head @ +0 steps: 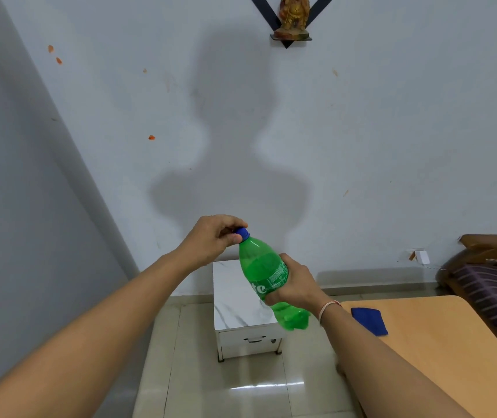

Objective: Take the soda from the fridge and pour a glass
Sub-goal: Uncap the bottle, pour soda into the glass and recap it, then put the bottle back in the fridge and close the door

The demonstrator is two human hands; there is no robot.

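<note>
Reaching forward from the bottom corners of the head view, both bare forearms stretch out in front of the pale wall (391, 131), which carries the person's shadow. The left hand (211, 236) is raised, wrist bent, its fingers curled over the blue cap (243, 233); that grip is closed around the cap, thumb and fingertips pinching it. The right hand (297, 286) sits lower, a thin thread band on its wrist, and its grip is wrapped tight round the lower middle of the soda bottle (266, 273), covering part of the label.

Green translucent plastic, ribbed at the base, the bottle is tilted with its neck leaning up and to the left and its bottom pointing toward the right forearm. It hangs in the air above a small white cabinet (235, 300) with a marble-patterned top and a drawer handle, which stands on glossy floor tiles (241, 387).

To the right lies a smooth tan wooden counter (437, 342) with a folded blue cloth (369, 321) on its near edge. Beyond it a bed (491, 285) with striped bedding shows. High on the wall a small figurine (294, 13) stands on a black shelf.
</note>
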